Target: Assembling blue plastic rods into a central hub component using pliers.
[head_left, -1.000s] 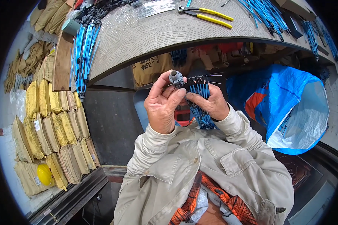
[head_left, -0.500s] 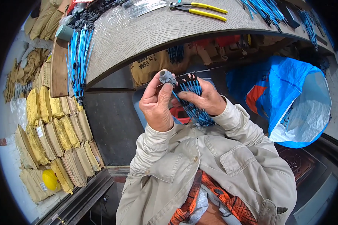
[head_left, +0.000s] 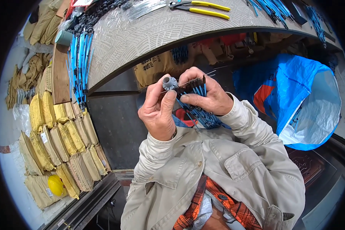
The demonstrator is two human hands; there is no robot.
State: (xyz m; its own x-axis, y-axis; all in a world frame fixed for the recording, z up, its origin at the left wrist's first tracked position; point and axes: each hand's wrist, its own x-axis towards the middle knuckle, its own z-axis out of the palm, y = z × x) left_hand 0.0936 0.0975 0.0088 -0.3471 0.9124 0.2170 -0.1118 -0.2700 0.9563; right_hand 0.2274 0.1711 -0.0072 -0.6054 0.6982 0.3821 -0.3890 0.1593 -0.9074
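Observation:
Between the thumb and fingers of my left hand [head_left: 157, 109] is a grey ribbed plastic fitting [head_left: 169, 83], round with a hollow collar on top. My right hand [head_left: 210, 94] grips a bundle of blue rods [head_left: 199, 90] with black tips, its thumb pressed across them. The bundle slants down toward my jacket, where its lower end shows black pieces among the blue. Thin metal wires [head_left: 211, 71] run past my right fingers, and one passes by the fitting. Both hands are close together in front of my chest. My right fingertips are partly hidden behind the rods.
Ahead curves a grey textured worktop [head_left: 130, 42] bearing yellow-handled pliers [head_left: 209, 10], clear wires [head_left: 147, 8] and more blue rods [head_left: 79, 65]. A large blue bag [head_left: 291, 96] gapes at my right. Stacked yellow and brown packets [head_left: 65, 138] stand at my left, with a yellow helmet-like object [head_left: 56, 185].
The fitting has turned slightly, its collar now facing up more. My right hand's fingers have risen and curled over the wires. My left hand has shifted slightly left and down.

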